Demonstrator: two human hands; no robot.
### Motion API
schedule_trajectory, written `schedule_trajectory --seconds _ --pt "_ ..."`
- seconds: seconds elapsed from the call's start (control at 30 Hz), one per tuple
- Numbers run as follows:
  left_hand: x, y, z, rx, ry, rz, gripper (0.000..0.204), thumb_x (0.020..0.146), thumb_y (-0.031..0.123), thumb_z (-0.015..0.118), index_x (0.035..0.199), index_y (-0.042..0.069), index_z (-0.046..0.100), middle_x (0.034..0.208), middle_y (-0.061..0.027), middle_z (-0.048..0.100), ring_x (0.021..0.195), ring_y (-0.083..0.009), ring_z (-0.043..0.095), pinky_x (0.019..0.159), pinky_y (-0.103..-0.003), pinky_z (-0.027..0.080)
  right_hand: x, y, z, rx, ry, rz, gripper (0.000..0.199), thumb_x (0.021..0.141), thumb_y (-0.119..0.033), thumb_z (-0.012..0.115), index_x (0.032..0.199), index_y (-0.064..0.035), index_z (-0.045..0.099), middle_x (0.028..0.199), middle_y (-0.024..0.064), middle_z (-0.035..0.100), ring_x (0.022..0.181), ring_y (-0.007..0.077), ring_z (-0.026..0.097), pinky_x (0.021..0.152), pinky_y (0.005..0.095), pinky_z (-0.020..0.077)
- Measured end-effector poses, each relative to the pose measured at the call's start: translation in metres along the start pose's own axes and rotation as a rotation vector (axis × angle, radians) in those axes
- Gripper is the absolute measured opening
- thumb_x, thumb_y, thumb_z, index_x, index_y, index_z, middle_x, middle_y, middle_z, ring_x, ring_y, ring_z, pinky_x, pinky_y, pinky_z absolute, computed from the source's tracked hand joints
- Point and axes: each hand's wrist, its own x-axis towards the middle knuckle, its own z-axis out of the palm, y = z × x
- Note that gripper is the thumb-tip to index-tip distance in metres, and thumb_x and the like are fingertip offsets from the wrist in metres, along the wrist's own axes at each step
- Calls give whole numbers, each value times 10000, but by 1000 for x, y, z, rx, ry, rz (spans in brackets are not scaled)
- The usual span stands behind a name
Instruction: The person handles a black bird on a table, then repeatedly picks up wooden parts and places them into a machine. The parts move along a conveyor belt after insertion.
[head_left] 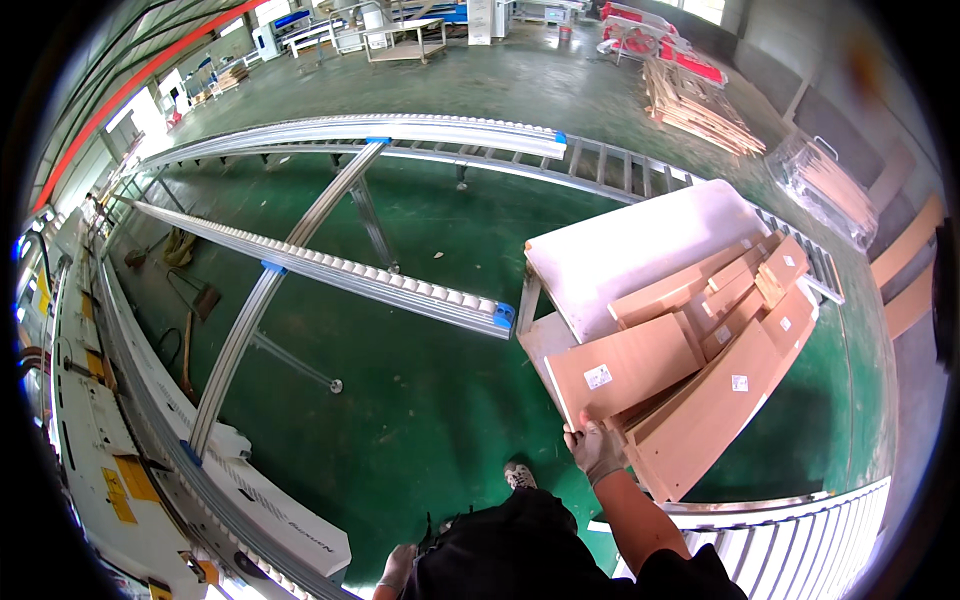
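My right hand, in a pale glove, reaches forward to the near corner of a brown board bearing a white label. Its thumb lies on the board's edge and the fingers are closed around that corner. The board rests on a heap of similar brown panels, among them a long labelled panel lying just right of my hand. Low beside my body hangs my left hand, also gloved, away from the boards; its fingers are too small and partly hidden to read.
A pale tabletop carries the heap. Roller rails on metal frames run across the left and far side. A slatted roller conveyor stands at the lower right, a long machine at the left. Stacked boards lie farther back.
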Motion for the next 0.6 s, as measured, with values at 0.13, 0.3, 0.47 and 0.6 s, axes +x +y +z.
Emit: schedule_trajectory --seconds 0.13,0.3,0.47,0.6 --pt "37 116 -91 -37 194 172 247 846 88 643 1090 52 635 985 -122 652 994 -314 638 896 -394 540 -17 4 25 197 -240 68 174 1036 -258 625 1190 -179 650 1135 27 684 1014 259 647 903 407 556" --pt "55 259 -215 -1252 221 -47 509 1030 322 662 1414 4 561 1292 -114 676 1165 -224 636 1010 -378 506 -148 27 123 230 -601 308 235 1017 -252 665 1231 -159 642 1217 13 692 1046 261 641 919 401 521" --pt "63 344 -279 -1580 341 353 606 997 363 718 1423 -29 540 1374 -116 643 1286 -237 592 1076 -381 468 -166 77 131 -373 -931 304 475 1005 -216 707 1407 -40 528 1336 58 622 1175 183 605 981 372 502" --pt "26 323 -276 -1562 617 178 530 978 218 761 1413 -6 556 1320 -69 658 1246 -172 581 1072 -361 462 -165 88 175 -710 -1073 418 612 1011 -294 697 1504 -38 441 1384 81 593 1243 187 583 1018 374 505"
